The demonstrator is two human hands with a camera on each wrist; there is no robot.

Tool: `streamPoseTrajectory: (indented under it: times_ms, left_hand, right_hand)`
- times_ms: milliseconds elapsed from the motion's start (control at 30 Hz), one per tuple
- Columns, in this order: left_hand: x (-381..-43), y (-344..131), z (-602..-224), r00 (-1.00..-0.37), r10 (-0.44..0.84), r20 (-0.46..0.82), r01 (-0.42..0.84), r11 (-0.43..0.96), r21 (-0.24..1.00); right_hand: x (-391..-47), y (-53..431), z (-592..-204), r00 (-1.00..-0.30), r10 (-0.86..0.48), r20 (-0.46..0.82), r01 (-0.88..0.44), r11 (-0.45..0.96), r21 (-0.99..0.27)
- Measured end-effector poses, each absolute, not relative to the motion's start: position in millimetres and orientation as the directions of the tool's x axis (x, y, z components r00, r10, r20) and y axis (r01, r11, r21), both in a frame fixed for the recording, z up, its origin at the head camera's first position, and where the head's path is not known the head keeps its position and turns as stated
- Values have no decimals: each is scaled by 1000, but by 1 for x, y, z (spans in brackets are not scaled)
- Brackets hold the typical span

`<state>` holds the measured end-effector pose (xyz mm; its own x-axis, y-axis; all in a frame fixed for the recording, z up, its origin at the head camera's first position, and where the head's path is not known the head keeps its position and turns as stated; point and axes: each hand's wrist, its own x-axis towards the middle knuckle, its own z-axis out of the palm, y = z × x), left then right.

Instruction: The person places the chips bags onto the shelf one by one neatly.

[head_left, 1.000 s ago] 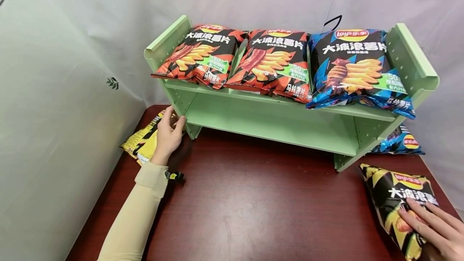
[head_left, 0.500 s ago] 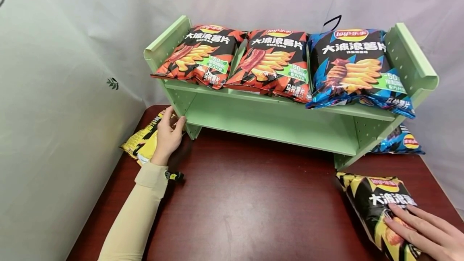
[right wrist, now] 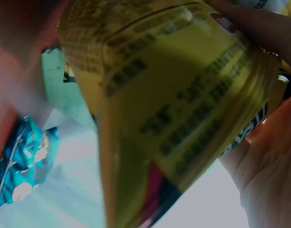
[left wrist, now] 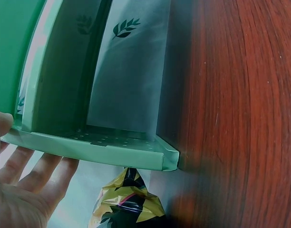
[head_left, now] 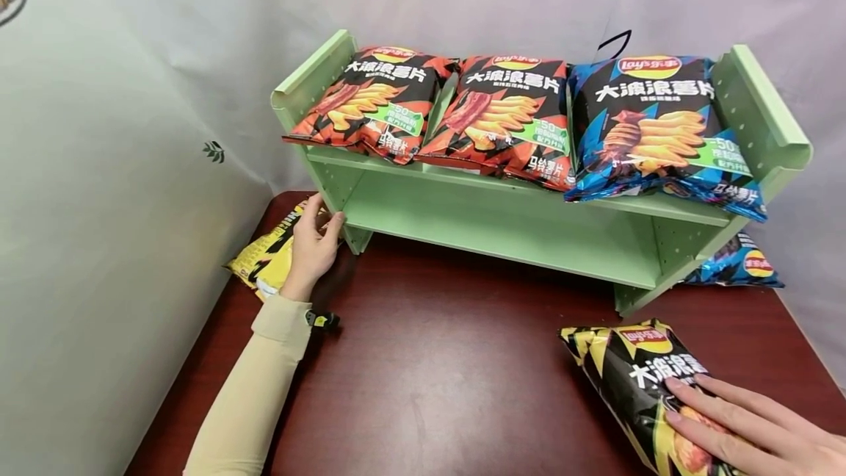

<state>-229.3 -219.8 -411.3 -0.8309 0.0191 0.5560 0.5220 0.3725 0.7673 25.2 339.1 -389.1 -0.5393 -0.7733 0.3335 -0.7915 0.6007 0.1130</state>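
My right hand (head_left: 753, 424) grips a black and yellow bag of chips (head_left: 644, 380), fingers spread over its printed front. In the right wrist view the yellow back of the chip bag (right wrist: 183, 104) fills the middle, with the thumb along it. My left hand (head_left: 313, 252) holds the left side panel of a green two-tier shelf (head_left: 502, 233). The left wrist view has the thumb on one side of the panel edge (left wrist: 98, 154) and the fingers (left wrist: 62, 178) on the other. Two red chip bags (head_left: 377, 101) and a blue one (head_left: 661, 123) lean on the top tier.
A yellow bag (head_left: 264, 255) lies on the dark red table (head_left: 423, 388) left of the shelf, partly behind the left hand. Another blue bag (head_left: 740, 259) lies beyond the shelf's right end. Pale curtains (head_left: 99, 204) hang at the back and left.
My right hand has brought the black and yellow chip bag leftward across the table's right part, in front of the shelf's right leg. The left hand stays on the shelf's side panel.
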Motion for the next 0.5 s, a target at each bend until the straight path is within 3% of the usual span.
streamPoseTrajectory:
  times_ms: [500]
  left_hand:
    - [-251, -234, -436, -845, 5, 535, 498, 372, 783]
  right_hand:
    - [21, 309, -341, -510, -798, 321, -809, 572, 136]
